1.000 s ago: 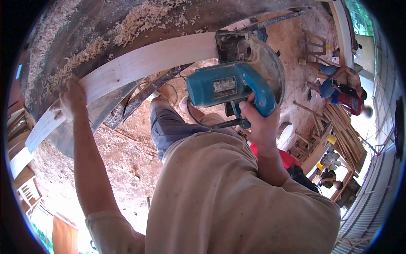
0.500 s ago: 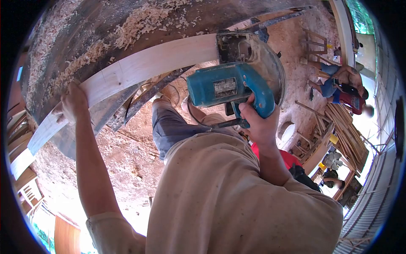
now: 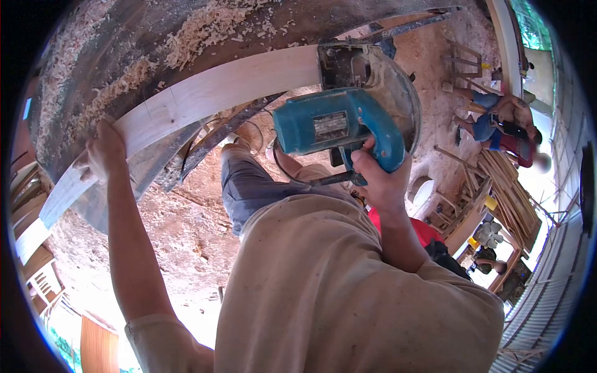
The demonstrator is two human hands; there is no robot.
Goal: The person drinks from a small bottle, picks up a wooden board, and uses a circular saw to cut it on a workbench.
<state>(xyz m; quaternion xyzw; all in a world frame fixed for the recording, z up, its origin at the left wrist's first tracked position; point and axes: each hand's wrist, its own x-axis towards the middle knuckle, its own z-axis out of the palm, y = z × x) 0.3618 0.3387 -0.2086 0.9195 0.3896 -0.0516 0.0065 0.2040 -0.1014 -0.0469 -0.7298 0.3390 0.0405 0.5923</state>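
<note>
A long pale board [image 3: 214, 92] lies along the near edge of a dark workbench [image 3: 134, 37]. My left hand [image 3: 104, 152] is closed around the board's edge toward its left part, with some fingers hidden. In my right hand [image 3: 382, 174] is the rear handle of a teal circular saw [image 3: 329, 124]. The saw's metal base plate sits on the board's right end, and its round guard faces right. Whether the blade touches wood is hidden. A dark cord [image 3: 329, 180] runs from the handle past my waist.
Wood shavings [image 3: 199, 31] are scattered over the bench. At the right, a person [image 3: 497, 121] is beside another long board [image 3: 507, 50], and stacked planks [image 3: 510, 193] lie nearby. Another person [image 3: 488, 261] is lower right. Sawdust covers the ground [image 3: 180, 242].
The saw and the board's right end appear very slightly higher in view. My left hand sits a touch further left; both grips are the same.
</note>
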